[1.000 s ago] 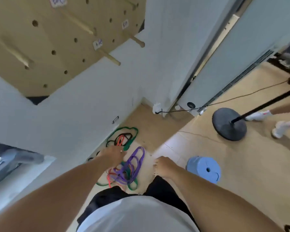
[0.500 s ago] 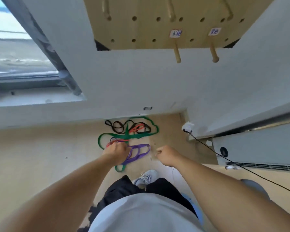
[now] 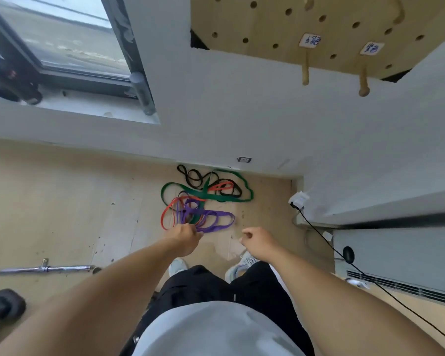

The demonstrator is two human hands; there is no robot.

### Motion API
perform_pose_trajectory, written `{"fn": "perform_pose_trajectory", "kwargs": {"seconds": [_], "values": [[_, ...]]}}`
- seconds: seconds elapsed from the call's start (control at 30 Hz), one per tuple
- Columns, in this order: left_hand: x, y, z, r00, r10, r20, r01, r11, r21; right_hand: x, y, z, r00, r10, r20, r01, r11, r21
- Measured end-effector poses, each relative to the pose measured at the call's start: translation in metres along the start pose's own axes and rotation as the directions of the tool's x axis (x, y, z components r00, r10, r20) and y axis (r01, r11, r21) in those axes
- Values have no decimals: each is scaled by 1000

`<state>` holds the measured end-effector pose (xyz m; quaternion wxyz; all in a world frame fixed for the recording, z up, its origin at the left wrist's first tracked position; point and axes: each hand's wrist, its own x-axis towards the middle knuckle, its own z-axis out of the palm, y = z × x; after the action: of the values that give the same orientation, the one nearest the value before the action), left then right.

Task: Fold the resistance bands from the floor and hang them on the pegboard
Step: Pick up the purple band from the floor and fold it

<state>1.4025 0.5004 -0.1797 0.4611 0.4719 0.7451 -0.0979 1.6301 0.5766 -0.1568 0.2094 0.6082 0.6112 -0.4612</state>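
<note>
A tangle of resistance bands lies on the wooden floor by the wall: a purple band [image 3: 217, 219], a green band [image 3: 211, 197], a red band [image 3: 166, 214] and a black band [image 3: 194, 178]. My left hand [image 3: 185, 236] reaches down to the near edge of the pile and its fingers close on the purple band. My right hand [image 3: 257, 238] hovers beside it to the right, fingers loosely curled, holding nothing. The wooden pegboard [image 3: 319, 27] hangs on the wall above, with two bare pegs [image 3: 305, 71] sticking out under paper labels.
A window [image 3: 62, 47] sits at the upper left. A metal bar [image 3: 44, 269] and a dark weight [image 3: 0, 305] lie on the floor at left. A black cable [image 3: 326, 242] runs from a white plug [image 3: 298, 199] across the right side. My shoes [image 3: 239, 263] stand just behind the pile.
The view has swung from the right-hand doorway toward the wall, window and pegboard. My left hand has come down onto the purple band; my right hand stays beside it.
</note>
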Motion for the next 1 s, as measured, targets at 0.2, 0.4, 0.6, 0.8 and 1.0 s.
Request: {"fn": "perform_pose_trajectory", "kwargs": {"seconds": [0.2,0.4,0.6,0.8,1.0], "values": [[-7,22,23,986,-137,-99,114,972,-205,23,36,-24,995,-73,65,77,994,-71],[3,66,58,935,-297,-194,167,852,-496,71,68,-47,970,-187,157,221,947,-234],[46,78,118,929,-340,-147,201,795,-572,141,100,-27,968,-153,200,213,920,-328],[97,45,182,933,-358,-33,263,742,-616,202,118,37,966,-87,242,167,927,-337],[185,-5,227,932,-357,-55,244,733,-635,309,105,111,955,-155,252,240,904,-355]]}}
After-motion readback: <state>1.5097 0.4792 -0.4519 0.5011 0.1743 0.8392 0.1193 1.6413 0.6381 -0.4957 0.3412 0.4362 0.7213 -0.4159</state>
